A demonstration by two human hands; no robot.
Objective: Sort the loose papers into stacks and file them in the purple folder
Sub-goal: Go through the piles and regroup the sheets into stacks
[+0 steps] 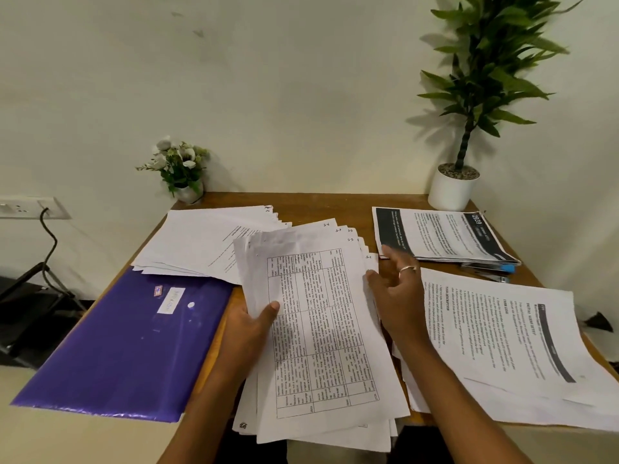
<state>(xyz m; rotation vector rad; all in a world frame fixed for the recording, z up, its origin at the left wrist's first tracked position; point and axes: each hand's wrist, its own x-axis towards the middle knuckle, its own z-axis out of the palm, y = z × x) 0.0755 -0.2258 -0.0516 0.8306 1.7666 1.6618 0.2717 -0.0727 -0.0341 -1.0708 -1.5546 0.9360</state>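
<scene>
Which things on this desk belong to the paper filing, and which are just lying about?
Job: purple folder; middle stack, gripped by the left hand; right hand, beside it; fanned papers at the back; dark-headed stack; near right stack.
Lying about: small flowers; tall plant; wall socket.

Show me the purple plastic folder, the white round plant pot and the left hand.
Purple plastic folder (pixel 127 346): head view, middle of cover.
White round plant pot (pixel 450 193): head view, front wall.
Left hand (pixel 250 325): head view, back of hand.
</scene>
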